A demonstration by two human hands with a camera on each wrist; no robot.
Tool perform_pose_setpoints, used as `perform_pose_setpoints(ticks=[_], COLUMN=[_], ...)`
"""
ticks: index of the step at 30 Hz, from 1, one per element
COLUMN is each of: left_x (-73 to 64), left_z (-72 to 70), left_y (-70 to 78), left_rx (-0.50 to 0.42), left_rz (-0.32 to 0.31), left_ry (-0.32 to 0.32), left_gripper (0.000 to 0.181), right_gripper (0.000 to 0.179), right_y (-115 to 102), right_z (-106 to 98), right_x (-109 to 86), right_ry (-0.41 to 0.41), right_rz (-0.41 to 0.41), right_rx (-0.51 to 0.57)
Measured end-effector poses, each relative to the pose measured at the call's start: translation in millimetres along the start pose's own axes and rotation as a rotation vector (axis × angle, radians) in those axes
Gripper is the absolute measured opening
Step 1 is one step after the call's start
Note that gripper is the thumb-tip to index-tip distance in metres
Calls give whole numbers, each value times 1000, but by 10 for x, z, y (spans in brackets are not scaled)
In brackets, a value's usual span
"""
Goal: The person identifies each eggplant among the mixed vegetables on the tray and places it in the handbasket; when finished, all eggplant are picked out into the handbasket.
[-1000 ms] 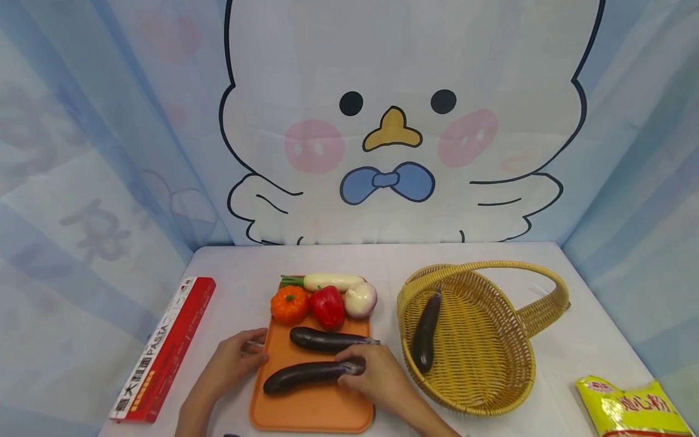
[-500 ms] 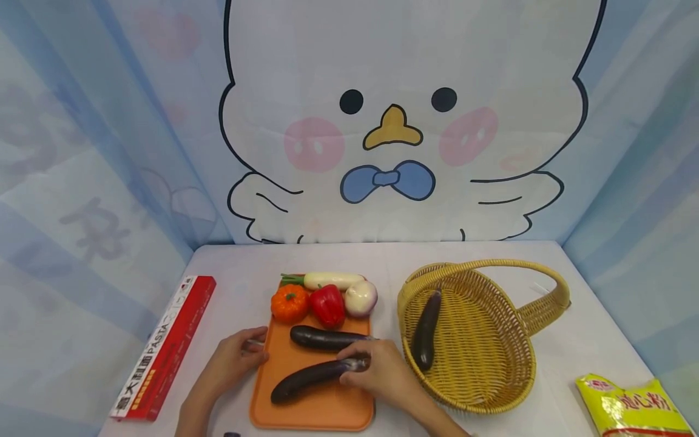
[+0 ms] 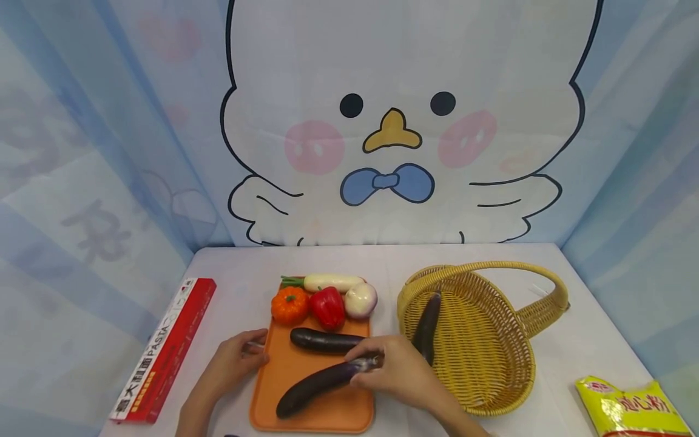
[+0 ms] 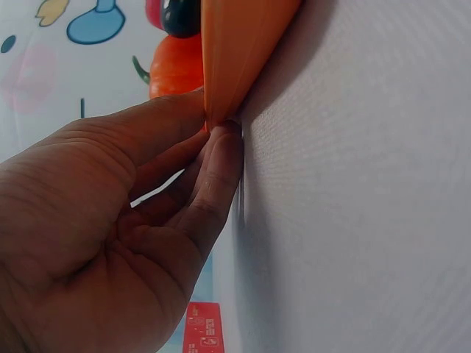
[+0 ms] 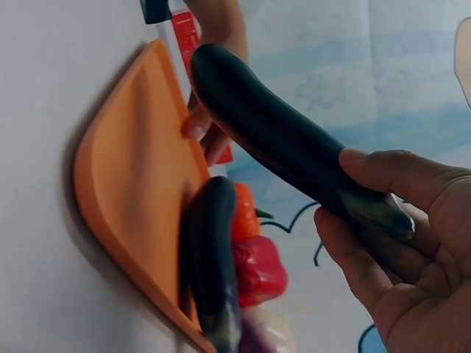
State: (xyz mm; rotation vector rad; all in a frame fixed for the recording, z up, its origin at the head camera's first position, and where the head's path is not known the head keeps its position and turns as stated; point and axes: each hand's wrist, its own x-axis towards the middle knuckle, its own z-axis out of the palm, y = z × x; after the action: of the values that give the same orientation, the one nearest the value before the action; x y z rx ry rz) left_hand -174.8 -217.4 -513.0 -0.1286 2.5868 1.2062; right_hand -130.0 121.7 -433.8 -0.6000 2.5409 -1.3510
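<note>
In the head view my right hand (image 3: 401,371) grips an eggplant (image 3: 322,386) by its stem end. The right wrist view shows this eggplant (image 5: 272,129) raised off the orange tray (image 5: 132,169) and tilted. My left hand (image 3: 233,359) pinches the tray's left rim, thumb and fingers on either side of it in the left wrist view. Another eggplant (image 3: 324,341) lies across the tray, its stem end hidden behind my right hand. A third eggplant (image 3: 428,321) leans inside the wicker basket (image 3: 480,346), partly covered by that hand.
On the tray's far end sit a white radish (image 3: 333,282), an orange pumpkin (image 3: 290,305), a red bell pepper (image 3: 327,308) and a white-purple round vegetable (image 3: 360,300). A red pasta box (image 3: 164,352) lies at left, a yellow packet (image 3: 630,406) at front right.
My right hand has lifted the near eggplant off the tray and moved it rightward toward the basket, its blunt end swinging nearer the front. The left hand stays on the tray rim.
</note>
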Motion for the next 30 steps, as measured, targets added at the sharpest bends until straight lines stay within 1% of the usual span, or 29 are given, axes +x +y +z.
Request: perform_pose_setpoints(ticks=[4,10,12,17,20,23,30], left_x=[-4,-12,-14,-10,-6,-4,-3], left_z=[-9,-25,-29,-21,-15,-13,-5], left_y=[5,4,-2,-33,-47,-44,-15], left_rx=[4,7,6,-12,-21,-23,-17], left_rz=[-13,-32,-33,-30,-27,-23,-22], left_ry=[-5,-9,-10,-9,-7,-6,-2], left_gripper=[58,60,61,61,60,59,59], right_gripper=[23,24,24,24,24,25,26], right_y=[-30,-77,-84,-56,-27,3,112], right_z=[-111,-269,-327,-539,-706,-886,-1261], right_x=[-39,-104,-116,-147,-165,-183,-206], right_ry=[-15,-56,-79,-131,-158,-174,-161], right_rz=[-9,2,1,-2,3,13,-19], right_rx=[20,128,181,244,247,228,132])
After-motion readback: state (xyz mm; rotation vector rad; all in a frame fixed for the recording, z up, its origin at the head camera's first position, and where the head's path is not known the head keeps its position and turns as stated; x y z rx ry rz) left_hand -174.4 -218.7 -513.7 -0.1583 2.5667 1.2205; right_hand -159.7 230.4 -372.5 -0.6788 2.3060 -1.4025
